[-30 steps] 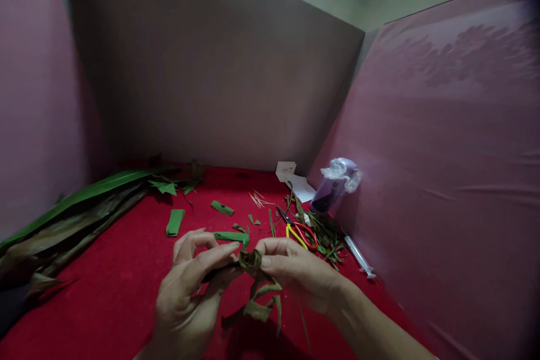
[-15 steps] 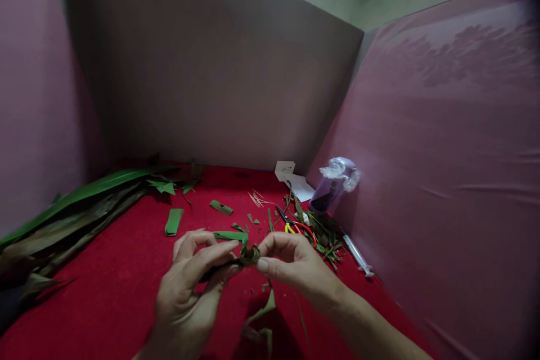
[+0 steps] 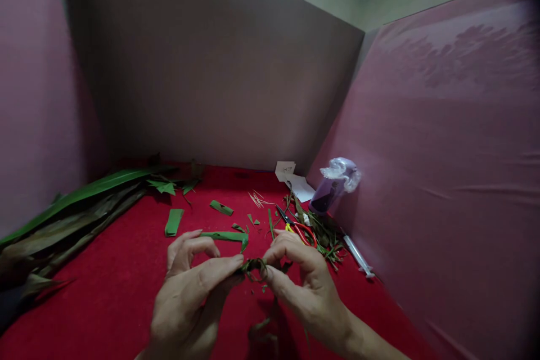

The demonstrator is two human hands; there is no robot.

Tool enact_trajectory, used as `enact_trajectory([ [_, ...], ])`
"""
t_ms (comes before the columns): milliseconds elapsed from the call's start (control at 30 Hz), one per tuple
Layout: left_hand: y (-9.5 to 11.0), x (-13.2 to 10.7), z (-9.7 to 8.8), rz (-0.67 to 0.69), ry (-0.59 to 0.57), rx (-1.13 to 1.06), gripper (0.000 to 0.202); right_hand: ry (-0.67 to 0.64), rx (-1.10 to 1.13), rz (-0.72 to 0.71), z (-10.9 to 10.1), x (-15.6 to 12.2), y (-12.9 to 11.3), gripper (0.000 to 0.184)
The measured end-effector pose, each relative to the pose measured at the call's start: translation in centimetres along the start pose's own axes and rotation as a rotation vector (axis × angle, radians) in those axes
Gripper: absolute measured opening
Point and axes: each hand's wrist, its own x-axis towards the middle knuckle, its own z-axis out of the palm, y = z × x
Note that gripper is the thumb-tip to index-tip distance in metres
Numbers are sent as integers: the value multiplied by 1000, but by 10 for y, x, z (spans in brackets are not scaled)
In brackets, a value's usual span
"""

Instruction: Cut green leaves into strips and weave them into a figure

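Observation:
A small coil of dark, dry leaf strip point(image 3: 253, 265) is pinched between my two hands above the red cloth. My left hand point(image 3: 189, 292) grips its left side with thumb and forefinger, the other fingers raised and bent. On its right side, my right hand point(image 3: 306, 281) closes thumb and fingertips. Just beyond the coil lies a folded green leaf strip point(image 3: 225, 235), bent at its right end. Another piece of leaf point(image 3: 264, 334), dark and blurred, shows below the hands.
Scissors point(image 3: 297, 228) with red and yellow handles lie by a heap of leaf scraps point(image 3: 327, 236). Behind are toothpicks point(image 3: 259, 199), white papers point(image 3: 298, 185) and a purple container point(image 3: 331, 188) topped with plastic. A syringe point(image 3: 358, 256) lies right; long leaves point(image 3: 76, 199) lie left.
My right hand has shifted slightly right and turned, and the coil looks more opened out. My left hand's rear fingers have lifted. The leaf below the hands has shifted and darkened.

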Motion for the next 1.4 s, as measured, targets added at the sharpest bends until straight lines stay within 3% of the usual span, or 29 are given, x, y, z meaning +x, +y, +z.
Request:
enact_trajectory([
  [133,1,2,0,16,-22,-25,44,-10,123,103,2,-1,6,17],
  [333,4,3,3,-56,53,-105,42,106,-63,-230,2,-3,8,11],
  [433,4,3,2,-60,56,-122,43,119,-122,-303,1,-5,6,9],
  [600,4,4,-2,4,-13,-66,44,48,37,-156,2,-6,5,3],
  [700,3,4,-5,55,-34,-17,43,-6,116,-78,2,-4,5,10],
  [800,2,2,-6,79,-25,7,40,16,93,-126,1,-4,5,13],
  [967,5,3,-7,47,-25,32,31,71,-102,-348,2,-5,2,13],
  [1033,7,5,-8,42,-23,31,27,76,-104,-346,3,-4,0,13],
  [1133,8,6,-8,43,-25,-11,30,23,-25,-222,2,-3,-2,8],
  [1267,3,-1,-1,-125,36,-209,30,-67,95,-54,0,-2,-3,9],
  [1400,1,-4,8,-541,125,-392,12,-73,118,142,3,1,-4,14],
])
